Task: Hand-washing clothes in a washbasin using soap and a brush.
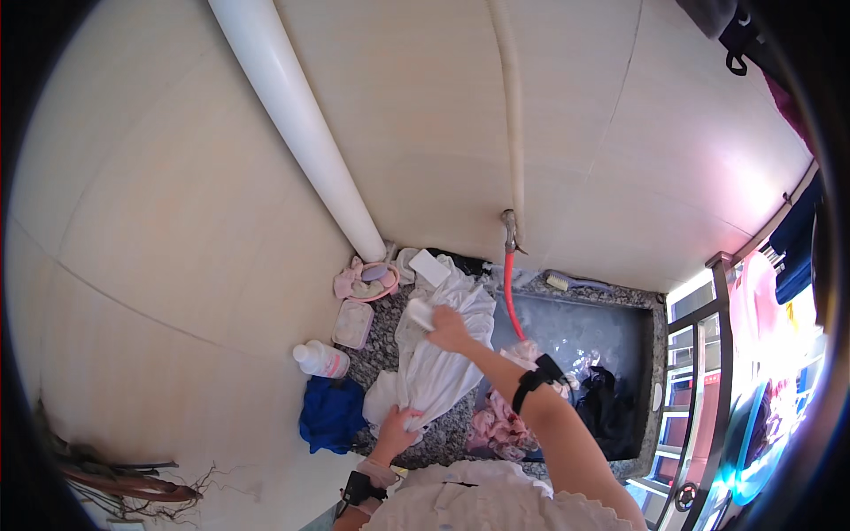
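A wet white garment [441,362] lies spread over the speckled stone counter [382,352]. My right hand [449,330] grips a white brush [421,313] on the upper part of the cloth; the bristles are mostly hidden. Lower down, my left hand [396,428] holds the garment's near edge bunched in its fingers. Beyond the brush a white rectangular block or box [429,267] rests on the cloth. Pink clothing [499,428] lies at the sink's left edge, partly behind my right forearm.
The stone sink [564,318] holds water and dark cloth [601,398]; a red hose [510,292] runs into it from a tap [509,232]. A second brush [574,282] lies on the back ledge. A white bottle [322,359], blue cloth [331,413], soap tub [353,324] and pink basket [396,282] stand left.
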Motion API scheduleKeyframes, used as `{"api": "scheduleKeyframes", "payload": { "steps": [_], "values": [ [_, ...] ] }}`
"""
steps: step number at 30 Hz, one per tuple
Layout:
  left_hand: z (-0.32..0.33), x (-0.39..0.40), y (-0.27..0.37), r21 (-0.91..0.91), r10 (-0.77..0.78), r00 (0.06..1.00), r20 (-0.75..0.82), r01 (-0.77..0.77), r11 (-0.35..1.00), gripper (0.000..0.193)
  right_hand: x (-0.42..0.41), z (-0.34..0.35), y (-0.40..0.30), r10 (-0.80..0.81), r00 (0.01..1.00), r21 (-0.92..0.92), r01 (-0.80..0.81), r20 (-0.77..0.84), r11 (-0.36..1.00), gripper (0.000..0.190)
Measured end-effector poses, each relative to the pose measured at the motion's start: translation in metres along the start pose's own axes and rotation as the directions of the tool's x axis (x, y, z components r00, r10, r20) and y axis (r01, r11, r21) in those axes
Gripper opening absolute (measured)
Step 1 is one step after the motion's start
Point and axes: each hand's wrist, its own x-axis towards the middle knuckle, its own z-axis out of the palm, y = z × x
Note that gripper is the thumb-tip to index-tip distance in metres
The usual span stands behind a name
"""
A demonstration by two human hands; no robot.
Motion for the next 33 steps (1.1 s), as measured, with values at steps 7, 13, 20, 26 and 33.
{"api": "scheduleKeyframes", "payload": {
  "steps": [7,13,20,26,33],
  "values": [
    [-0.004,-0.01,-0.007,-0.052,0.033,0.999,-0.035,-0.035,0.998,0.045,0.0,-0.029,-0.054,-0.106,0.792,0.147,0.021,0.602,0.989,0.059],
    [-0.006,-0.013,-0.009,-0.01,0.017,0.997,-0.072,-0.018,1.0,0.043,-0.021,-0.118,0.002,-0.061,0.316,0.314,-0.865,0.947,0.391,0.047],
    [-0.003,-0.012,-0.003,-0.013,0.017,0.998,-0.066,-0.018,1.0,0.042,0.003,-0.141,0.031,-0.14,0.709,0.722,-0.671,0.691,0.167,0.026],
    [-0.002,-0.014,0.003,-0.034,0.042,0.991,-0.124,-0.047,0.998,0.044,0.048,-0.181,-0.015,0.212,0.965,0.684,-0.259,0.154,0.682,0.052],
    [-0.006,-0.016,-0.01,-0.012,0.018,0.996,-0.082,-0.019,1.0,0.045,-0.066,0.009,-0.084,-0.185,0.963,-0.049,0.198,0.193,0.979,0.075]
  ]
}}
